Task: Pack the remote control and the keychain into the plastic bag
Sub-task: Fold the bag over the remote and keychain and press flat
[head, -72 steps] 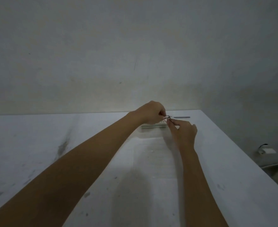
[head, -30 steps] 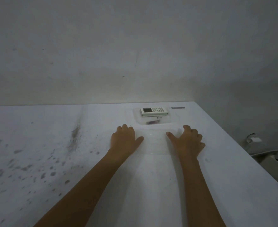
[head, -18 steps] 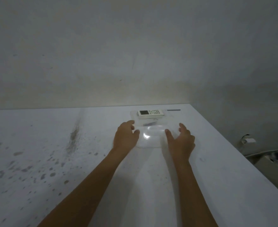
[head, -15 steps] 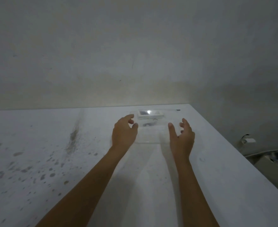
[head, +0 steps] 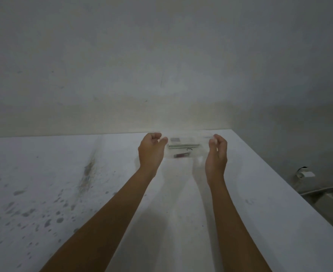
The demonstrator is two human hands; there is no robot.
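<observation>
The clear plastic bag (head: 198, 160) is stretched between my two hands, low over the far end of the white table (head: 181, 213), and looks blurred. Inside it, the white remote control (head: 182, 144) lies crosswise near the top. The keychain (head: 182, 154), a dark reddish tag with a small ring, sits just below the remote. My left hand (head: 151, 152) pinches the bag's upper left edge. My right hand (head: 216, 154) pinches the upper right edge. Both arms reach forward from the bottom of the view.
Dark stains and specks (head: 87, 173) cover the table's left half. The table's right edge (head: 279, 177) runs diagonally, with a box and cable (head: 307, 174) on the floor beyond it. A bare wall (head: 161, 65) stands right behind the table.
The bag lay flat on the table under my spread hands a second ago. Both hands have since closed on its side edges and lifted it, with the remote and keychain inside.
</observation>
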